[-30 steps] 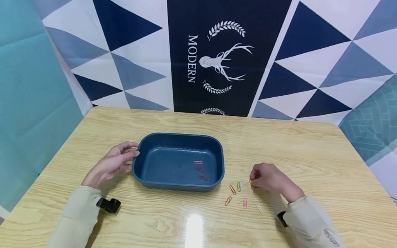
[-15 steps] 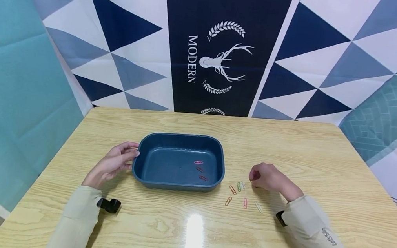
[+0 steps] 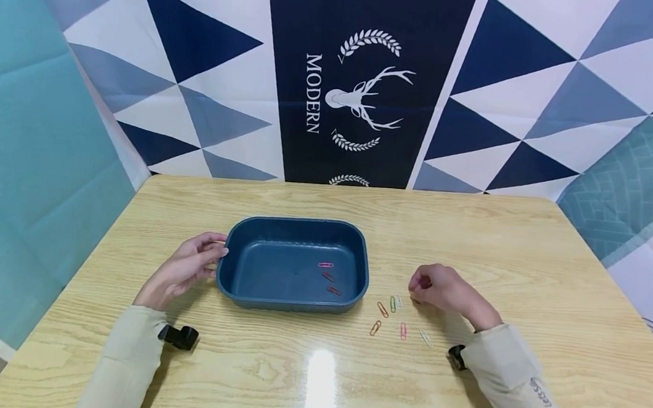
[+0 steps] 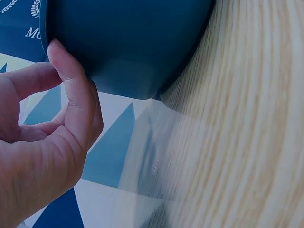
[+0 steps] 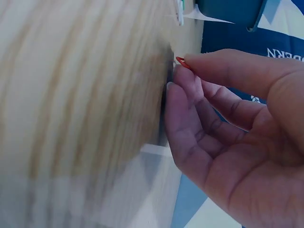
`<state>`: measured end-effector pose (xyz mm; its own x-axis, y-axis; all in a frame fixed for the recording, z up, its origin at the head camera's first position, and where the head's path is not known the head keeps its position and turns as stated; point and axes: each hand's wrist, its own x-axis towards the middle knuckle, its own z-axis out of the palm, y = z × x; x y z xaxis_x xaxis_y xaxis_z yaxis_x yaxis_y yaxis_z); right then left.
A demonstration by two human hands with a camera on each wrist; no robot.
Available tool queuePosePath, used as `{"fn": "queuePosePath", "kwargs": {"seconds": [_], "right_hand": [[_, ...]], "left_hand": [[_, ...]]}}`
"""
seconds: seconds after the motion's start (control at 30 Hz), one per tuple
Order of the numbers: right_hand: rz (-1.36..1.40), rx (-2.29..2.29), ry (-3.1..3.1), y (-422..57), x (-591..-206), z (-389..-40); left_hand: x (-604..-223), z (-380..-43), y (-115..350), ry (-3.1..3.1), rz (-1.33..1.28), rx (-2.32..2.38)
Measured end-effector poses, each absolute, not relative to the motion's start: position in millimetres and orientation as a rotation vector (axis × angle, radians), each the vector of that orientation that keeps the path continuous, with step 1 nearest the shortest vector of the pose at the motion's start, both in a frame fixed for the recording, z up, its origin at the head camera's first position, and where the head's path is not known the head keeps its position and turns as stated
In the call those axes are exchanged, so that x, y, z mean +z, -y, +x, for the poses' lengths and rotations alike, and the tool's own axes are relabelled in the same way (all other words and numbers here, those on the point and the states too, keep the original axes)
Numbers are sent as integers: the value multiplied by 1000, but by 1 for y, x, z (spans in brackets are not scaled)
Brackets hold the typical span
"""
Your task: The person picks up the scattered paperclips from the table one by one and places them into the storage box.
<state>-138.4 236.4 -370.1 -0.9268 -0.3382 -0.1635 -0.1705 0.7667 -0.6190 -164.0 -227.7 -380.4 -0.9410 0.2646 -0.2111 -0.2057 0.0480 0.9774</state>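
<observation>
My right hand [image 3: 441, 287] pinches an orange-red paper clip [image 5: 183, 62] between thumb and index finger, low over the wooden table [image 3: 265, 370]. Just left of that hand lie a green paper clip [image 3: 393, 304], a white one beside it, and a pink paper clip [image 3: 403, 331]. Closer to the container are two orange-red paper clips, one of them an orange-red clip [image 3: 375, 328] at the front. My left hand [image 3: 183, 269] holds the left rim of a dark blue plastic basin [image 3: 290, 306], thumb at its edge. Inside the basin, a pink clip [image 3: 326, 265] and two reddish clips lie toward the right.
Another white paper clip [image 3: 425, 338] lies in front of the right hand. A patterned cloth backdrop [image 3: 220, 91] stands behind the table's far edge. Black wrist straps with a camera [image 3: 179, 337] are on both forearms.
My right hand has shifted slightly left and up with the orange-red clip between its fingertips. The left hand stays at the basin's rim, and the clips on the table lie as before.
</observation>
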Motion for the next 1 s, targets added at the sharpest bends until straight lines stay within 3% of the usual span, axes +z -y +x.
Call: {"fn": "queuePosePath", "kwargs": {"seconds": [1.0], "right_hand": [[-189, -1247, -2706, -235, -359, -145]], "left_hand": [[-380, -165, 229, -1988, 48, 1949]]}}
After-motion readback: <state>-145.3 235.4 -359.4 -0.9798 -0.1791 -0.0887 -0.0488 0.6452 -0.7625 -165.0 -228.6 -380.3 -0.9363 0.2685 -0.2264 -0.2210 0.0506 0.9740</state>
